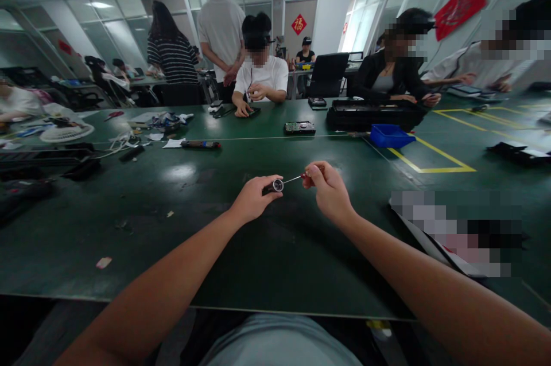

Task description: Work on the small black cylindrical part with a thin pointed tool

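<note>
My left hand (pixel 253 198) is closed around a small dark cylindrical part (pixel 275 186) with a shiny round end, held above the green table (pixel 181 228). My right hand (pixel 328 189) pinches a thin screwdriver (pixel 297 178) with a red handle. Its metal tip points left and meets the round end of the part. Both hands hover over the middle of the table, a little apart from each other.
A blue bin (pixel 390 135) and a long black case (pixel 372 113) lie at the right, beside yellow floor-tape lines. A small circuit device (pixel 299 127) and a marker-like tool (pixel 200 144) lie further back. Cables and clutter sit at the left. Several people sit or stand across the table.
</note>
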`<state>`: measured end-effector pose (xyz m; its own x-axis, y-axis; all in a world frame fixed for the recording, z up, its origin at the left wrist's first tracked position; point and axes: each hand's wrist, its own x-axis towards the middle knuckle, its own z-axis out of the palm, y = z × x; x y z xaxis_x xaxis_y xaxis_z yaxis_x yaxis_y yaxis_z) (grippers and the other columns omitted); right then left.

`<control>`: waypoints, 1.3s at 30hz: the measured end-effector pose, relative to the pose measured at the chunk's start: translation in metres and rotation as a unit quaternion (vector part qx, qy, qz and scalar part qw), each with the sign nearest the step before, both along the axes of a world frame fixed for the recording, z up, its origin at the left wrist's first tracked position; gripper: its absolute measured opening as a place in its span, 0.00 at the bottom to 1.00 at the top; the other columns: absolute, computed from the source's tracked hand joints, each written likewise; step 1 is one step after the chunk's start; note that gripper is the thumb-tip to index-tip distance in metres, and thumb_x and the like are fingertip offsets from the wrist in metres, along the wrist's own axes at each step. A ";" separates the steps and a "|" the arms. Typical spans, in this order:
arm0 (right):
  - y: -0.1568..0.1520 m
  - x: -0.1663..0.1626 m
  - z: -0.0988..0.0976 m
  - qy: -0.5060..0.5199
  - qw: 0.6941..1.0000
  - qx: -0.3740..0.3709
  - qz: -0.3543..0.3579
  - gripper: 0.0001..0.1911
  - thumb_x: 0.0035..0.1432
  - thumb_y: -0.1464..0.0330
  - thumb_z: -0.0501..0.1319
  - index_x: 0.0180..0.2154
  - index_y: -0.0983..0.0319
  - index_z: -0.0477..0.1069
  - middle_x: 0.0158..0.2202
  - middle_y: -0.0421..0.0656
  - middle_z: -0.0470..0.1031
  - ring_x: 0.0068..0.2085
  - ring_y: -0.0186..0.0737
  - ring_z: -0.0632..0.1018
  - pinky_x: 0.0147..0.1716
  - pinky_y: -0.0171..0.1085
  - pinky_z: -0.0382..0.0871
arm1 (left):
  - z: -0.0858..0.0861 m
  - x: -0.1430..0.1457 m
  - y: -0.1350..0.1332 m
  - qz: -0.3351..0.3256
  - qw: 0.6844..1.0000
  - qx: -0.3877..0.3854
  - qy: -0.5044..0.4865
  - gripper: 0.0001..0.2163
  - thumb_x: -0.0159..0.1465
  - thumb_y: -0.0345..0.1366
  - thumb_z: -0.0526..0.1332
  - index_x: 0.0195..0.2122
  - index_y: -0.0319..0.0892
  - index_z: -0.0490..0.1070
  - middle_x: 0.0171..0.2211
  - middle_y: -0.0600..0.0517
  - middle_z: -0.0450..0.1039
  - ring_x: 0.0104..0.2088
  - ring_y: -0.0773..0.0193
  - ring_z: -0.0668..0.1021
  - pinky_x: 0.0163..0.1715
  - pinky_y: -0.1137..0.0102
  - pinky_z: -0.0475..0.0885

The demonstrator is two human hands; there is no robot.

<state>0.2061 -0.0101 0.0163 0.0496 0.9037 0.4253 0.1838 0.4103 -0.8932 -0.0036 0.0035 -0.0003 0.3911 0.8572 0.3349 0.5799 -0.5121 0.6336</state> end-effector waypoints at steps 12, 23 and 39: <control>-0.007 0.005 0.015 -0.161 0.985 -0.020 -0.054 0.18 0.60 0.54 0.61 0.27 0.60 0.72 0.20 0.39 0.74 0.23 0.36 0.73 0.26 0.37 0.63 | -0.004 0.002 0.001 -0.006 1.000 -0.001 0.014 0.17 0.61 0.34 0.67 0.53 0.47 0.74 0.47 0.50 0.76 0.48 0.57 0.76 0.52 0.61 0.68; -0.006 0.003 0.008 -0.140 0.990 -0.007 0.007 0.14 0.65 0.61 0.52 0.34 0.59 0.72 0.24 0.39 0.72 0.27 0.38 0.73 0.29 0.38 0.64 | -0.005 0.000 0.002 0.004 1.000 -0.006 0.001 0.18 0.61 0.33 0.67 0.52 0.46 0.74 0.46 0.51 0.77 0.46 0.59 0.76 0.50 0.63 0.68; -0.005 0.001 0.002 -0.101 0.995 0.000 0.004 0.13 0.66 0.61 0.53 0.48 0.58 0.68 0.27 0.38 0.71 0.30 0.39 0.73 0.31 0.39 0.66 | -0.006 -0.001 0.003 0.010 1.000 -0.004 -0.006 0.18 0.61 0.34 0.67 0.52 0.46 0.74 0.47 0.50 0.76 0.48 0.58 0.76 0.52 0.63 0.68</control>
<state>0.2068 -0.0150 0.0186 -0.0442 0.9033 0.4266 0.3568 0.4132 -0.8379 -0.0041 0.0068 -0.0066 0.3696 0.8680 0.3316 0.5833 -0.4945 0.6443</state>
